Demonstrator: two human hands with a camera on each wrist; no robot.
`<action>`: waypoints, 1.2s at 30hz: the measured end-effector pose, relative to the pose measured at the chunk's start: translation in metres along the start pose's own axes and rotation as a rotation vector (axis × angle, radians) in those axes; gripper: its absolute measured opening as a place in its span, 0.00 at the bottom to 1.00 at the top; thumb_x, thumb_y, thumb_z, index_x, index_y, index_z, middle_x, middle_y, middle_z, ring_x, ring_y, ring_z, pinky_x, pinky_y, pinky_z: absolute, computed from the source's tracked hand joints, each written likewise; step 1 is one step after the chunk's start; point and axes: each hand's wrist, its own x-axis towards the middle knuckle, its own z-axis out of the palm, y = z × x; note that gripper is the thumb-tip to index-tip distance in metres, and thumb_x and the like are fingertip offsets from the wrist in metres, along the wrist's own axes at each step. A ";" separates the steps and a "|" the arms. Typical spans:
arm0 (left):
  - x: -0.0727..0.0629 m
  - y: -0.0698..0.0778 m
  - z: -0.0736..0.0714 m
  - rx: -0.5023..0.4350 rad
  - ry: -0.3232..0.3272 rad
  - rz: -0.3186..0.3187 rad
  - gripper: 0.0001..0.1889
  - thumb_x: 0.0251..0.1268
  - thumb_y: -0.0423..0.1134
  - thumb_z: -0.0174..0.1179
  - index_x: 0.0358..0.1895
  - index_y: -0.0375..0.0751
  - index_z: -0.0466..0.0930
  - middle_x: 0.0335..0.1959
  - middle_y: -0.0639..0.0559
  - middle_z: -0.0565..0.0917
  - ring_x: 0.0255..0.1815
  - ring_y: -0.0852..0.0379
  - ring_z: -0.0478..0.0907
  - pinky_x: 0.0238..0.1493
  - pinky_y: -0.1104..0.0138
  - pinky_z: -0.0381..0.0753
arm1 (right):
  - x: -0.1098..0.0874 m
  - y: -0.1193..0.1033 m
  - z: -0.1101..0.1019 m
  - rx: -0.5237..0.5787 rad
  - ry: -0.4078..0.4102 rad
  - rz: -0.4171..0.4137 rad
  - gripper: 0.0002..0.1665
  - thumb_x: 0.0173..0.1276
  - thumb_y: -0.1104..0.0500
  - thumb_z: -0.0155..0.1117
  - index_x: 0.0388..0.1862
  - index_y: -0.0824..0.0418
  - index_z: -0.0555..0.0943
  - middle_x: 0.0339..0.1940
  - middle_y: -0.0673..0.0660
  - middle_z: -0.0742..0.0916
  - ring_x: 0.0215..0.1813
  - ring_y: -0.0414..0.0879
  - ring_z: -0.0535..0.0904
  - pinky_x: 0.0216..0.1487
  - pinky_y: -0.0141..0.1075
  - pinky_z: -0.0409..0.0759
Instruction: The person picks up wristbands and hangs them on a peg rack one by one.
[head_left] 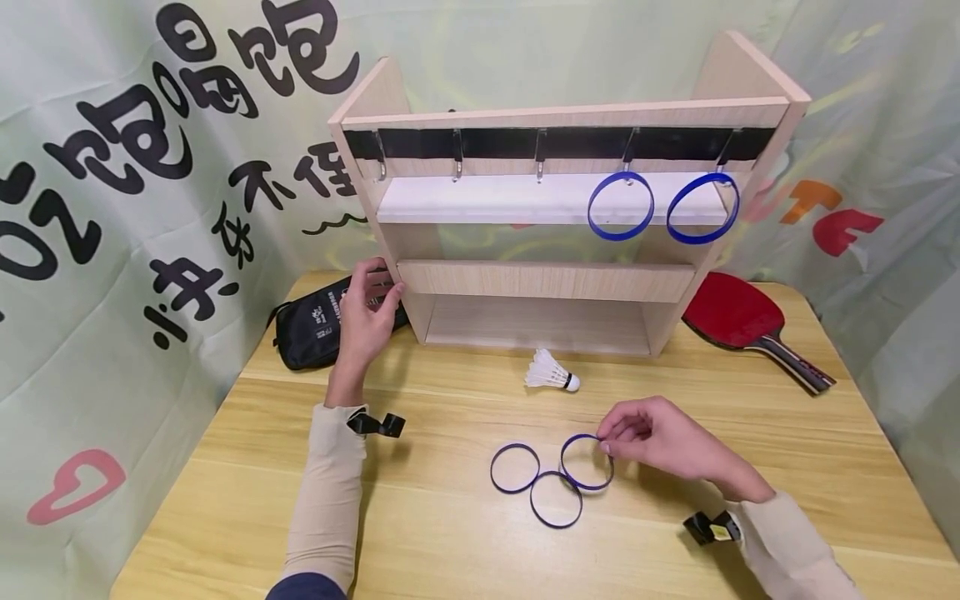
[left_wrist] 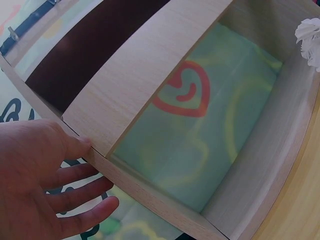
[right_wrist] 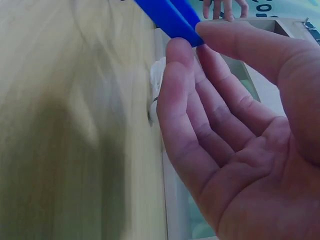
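My left hand (head_left: 366,321) rests against the left side of a wooden shelf (head_left: 517,279); in the left wrist view its thumb touches the panel's front edge and its other fingers lie fairly straight alongside. Between thumb and fingertips, my right hand (head_left: 667,437) pinches a blue ring (right_wrist: 172,20) by its right edge, low over the table. Two more blue rings, one at the left (head_left: 492,477) and one in front (head_left: 556,526), lie next to it. Two blue rings, the inner (head_left: 621,237) and the outer (head_left: 701,240), hang from the shelf's right-hand hooks.
A white shuttlecock (head_left: 549,372) lies before the shelf on the wooden table (head_left: 442,542). A red table tennis bat (head_left: 738,312) lies at the right, and a black pouch (head_left: 311,329) behind my left hand. Several metal hooks line the shelf's black strip (head_left: 498,143).
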 end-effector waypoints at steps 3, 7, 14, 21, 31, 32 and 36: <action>0.000 0.000 -0.001 0.001 0.000 0.004 0.20 0.80 0.37 0.66 0.69 0.40 0.76 0.58 0.35 0.89 0.54 0.37 0.89 0.43 0.76 0.80 | 0.003 -0.004 0.000 0.008 0.007 0.008 0.11 0.72 0.64 0.77 0.49 0.67 0.89 0.40 0.60 0.94 0.41 0.38 0.89 0.45 0.32 0.88; 0.000 -0.001 -0.001 -0.004 -0.003 0.010 0.20 0.80 0.37 0.66 0.69 0.40 0.76 0.58 0.35 0.89 0.54 0.37 0.89 0.43 0.76 0.80 | 0.008 -0.009 0.001 0.015 0.002 0.014 0.13 0.72 0.64 0.77 0.51 0.69 0.89 0.41 0.63 0.94 0.41 0.40 0.90 0.44 0.32 0.88; 0.001 0.001 0.000 -0.003 -0.003 0.015 0.20 0.80 0.36 0.66 0.69 0.40 0.76 0.58 0.35 0.89 0.54 0.37 0.90 0.43 0.75 0.80 | 0.013 -0.018 0.000 0.023 0.028 0.025 0.15 0.72 0.62 0.77 0.53 0.69 0.89 0.42 0.60 0.94 0.43 0.42 0.91 0.45 0.32 0.88; 0.000 0.001 -0.001 0.004 0.001 0.005 0.20 0.80 0.36 0.66 0.69 0.41 0.76 0.58 0.35 0.89 0.55 0.36 0.89 0.44 0.75 0.80 | 0.023 -0.030 0.002 0.019 0.092 0.019 0.16 0.72 0.62 0.77 0.55 0.69 0.90 0.42 0.56 0.95 0.43 0.43 0.91 0.46 0.31 0.89; 0.000 0.000 -0.001 -0.008 -0.001 0.011 0.20 0.80 0.36 0.66 0.68 0.40 0.76 0.58 0.34 0.89 0.54 0.36 0.89 0.43 0.77 0.80 | 0.042 -0.047 0.005 0.071 0.173 -0.015 0.12 0.72 0.64 0.77 0.53 0.63 0.90 0.45 0.58 0.95 0.45 0.42 0.91 0.49 0.32 0.89; 0.000 0.000 -0.001 -0.008 -0.001 0.011 0.20 0.80 0.36 0.66 0.68 0.40 0.76 0.58 0.34 0.89 0.54 0.36 0.89 0.43 0.77 0.80 | 0.044 -0.049 0.006 0.077 0.180 -0.023 0.12 0.72 0.64 0.77 0.53 0.64 0.90 0.45 0.59 0.95 0.45 0.42 0.91 0.50 0.32 0.89; 0.000 -0.001 0.000 -0.005 -0.001 0.012 0.20 0.80 0.36 0.66 0.69 0.40 0.76 0.58 0.34 0.89 0.54 0.36 0.89 0.43 0.78 0.80 | 0.050 -0.058 0.005 0.088 0.214 -0.056 0.13 0.72 0.66 0.77 0.54 0.67 0.89 0.45 0.60 0.94 0.44 0.42 0.91 0.48 0.32 0.90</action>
